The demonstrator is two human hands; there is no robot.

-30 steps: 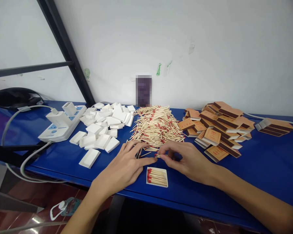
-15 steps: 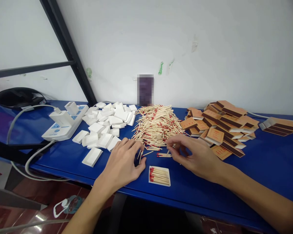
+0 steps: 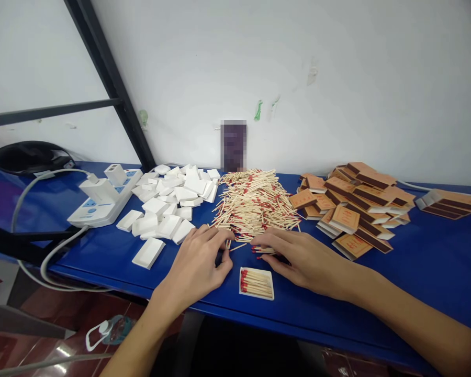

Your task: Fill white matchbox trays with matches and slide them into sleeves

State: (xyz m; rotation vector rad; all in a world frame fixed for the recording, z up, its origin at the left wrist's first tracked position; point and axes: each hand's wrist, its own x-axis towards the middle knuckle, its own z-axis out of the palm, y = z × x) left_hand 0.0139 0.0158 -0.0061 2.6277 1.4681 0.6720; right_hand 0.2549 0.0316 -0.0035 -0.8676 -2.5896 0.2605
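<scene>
My left hand (image 3: pixel 201 256) is curled at the near left edge of the match pile (image 3: pixel 255 204), with a few matches (image 3: pixel 228 244) held at its fingertips. My right hand (image 3: pixel 298 256) rests on the table with thumb and fingers closed around a small bunch of red-headed matches (image 3: pixel 261 251). The palm hides most of that bunch. One loose match (image 3: pixel 238 247) lies between the two hands. Just in front of them sits a white matchbox tray (image 3: pixel 256 297), partly filled with matches whose red heads point left.
Empty white trays (image 3: pixel 148 253) are heaped to the left. Orange matchbox sleeves (image 3: pixel 345 219) lie piled on the right, with a stack of sleeves (image 3: pixel 449 203) farther right. A power strip (image 3: pixel 102 212) with cables stands at the left. The blue table (image 3: pixel 317 319) meets the wall behind.
My right hand has moved left and lowered, its thumb and fingers now around the small bunch of matches. The left hand has barely shifted. The tray of matches has stayed put.
</scene>
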